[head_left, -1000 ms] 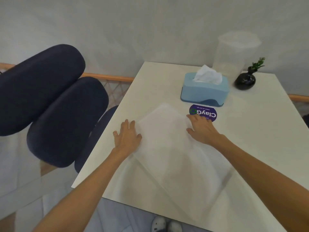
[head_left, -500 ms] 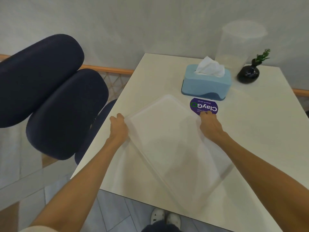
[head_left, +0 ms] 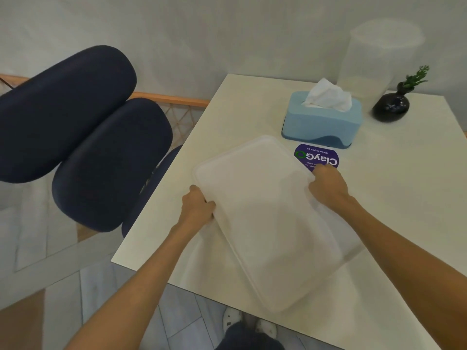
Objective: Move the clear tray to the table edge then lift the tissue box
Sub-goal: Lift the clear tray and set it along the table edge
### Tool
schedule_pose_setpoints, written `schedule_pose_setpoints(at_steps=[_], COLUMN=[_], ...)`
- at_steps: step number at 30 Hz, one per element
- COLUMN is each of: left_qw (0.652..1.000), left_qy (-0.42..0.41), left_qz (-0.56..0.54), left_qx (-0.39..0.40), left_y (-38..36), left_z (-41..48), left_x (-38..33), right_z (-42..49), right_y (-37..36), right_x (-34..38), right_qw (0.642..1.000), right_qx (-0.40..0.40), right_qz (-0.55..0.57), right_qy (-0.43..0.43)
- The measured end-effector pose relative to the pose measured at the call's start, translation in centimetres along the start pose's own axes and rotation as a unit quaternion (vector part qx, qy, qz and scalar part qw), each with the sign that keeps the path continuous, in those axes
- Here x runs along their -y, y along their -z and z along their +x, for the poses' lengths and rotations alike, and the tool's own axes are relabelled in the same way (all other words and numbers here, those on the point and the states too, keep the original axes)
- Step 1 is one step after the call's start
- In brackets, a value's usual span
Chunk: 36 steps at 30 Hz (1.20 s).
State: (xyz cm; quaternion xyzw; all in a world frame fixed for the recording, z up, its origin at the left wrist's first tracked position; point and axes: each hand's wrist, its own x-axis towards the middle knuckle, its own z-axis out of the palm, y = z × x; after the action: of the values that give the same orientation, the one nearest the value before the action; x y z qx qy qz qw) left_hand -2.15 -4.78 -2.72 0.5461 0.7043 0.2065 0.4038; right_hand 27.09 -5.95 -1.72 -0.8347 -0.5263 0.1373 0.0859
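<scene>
The clear tray [head_left: 265, 213] is a large translucent rectangle lying diagonally across the near part of the white table [head_left: 404, 198], its far end tilted up a little. My left hand [head_left: 197, 208] grips its left long edge. My right hand [head_left: 328, 185] grips the opposite edge near the far right corner. The blue tissue box [head_left: 321, 122], with a white tissue sticking out of its top, stands behind the tray toward the back of the table, untouched.
A purple round sticker [head_left: 321, 157] lies between tray and tissue box. A tall clear container [head_left: 371, 61] and a small black vase with a green sprig [head_left: 391, 107] stand at the back right. Dark blue padded chairs [head_left: 101, 160] stand left of the table.
My hands went from lying flat beside the tray to gripping its two long edges. The tray's far end has risen off the table.
</scene>
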Motion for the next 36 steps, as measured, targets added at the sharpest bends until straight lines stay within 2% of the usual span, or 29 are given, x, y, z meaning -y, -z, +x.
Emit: schedule_pose_setpoints(at_steps=[6,11,15,25,36], left_qw=[0.995,0.99,0.988,0.965,0.964], left_qy=[-0.047,-0.059,-0.084,-0.203,-0.213], left_qz=[0.069,0.103,0.126,0.158,0.135], left_qx=[-0.05,-0.07,-0.04,0.054,0.084], left_y=[2.5,4.6,6.3,7.9,6.9], left_z=[4.0,8.9,12.6,21.5,25.6], left_x=[-0.8,-1.8,-2.7,-6.6,-7.2], right_z=[0.4,1.0,1.9,4.2,4.3], right_y=[-0.1,-0.9,-1.6,-2.5,-3.5], right_x=[2.2,5.2,7.6,11.0,12.2], right_qw=[0.998,0.997,0.996,0.99,0.982], right_qx=[0.041,0.041,0.033,0.001,-0.022], right_qz=[0.049,0.066,0.077,0.086,0.096], right_qy=[-0.007,-0.007,-0.025,-0.108,-0.159])
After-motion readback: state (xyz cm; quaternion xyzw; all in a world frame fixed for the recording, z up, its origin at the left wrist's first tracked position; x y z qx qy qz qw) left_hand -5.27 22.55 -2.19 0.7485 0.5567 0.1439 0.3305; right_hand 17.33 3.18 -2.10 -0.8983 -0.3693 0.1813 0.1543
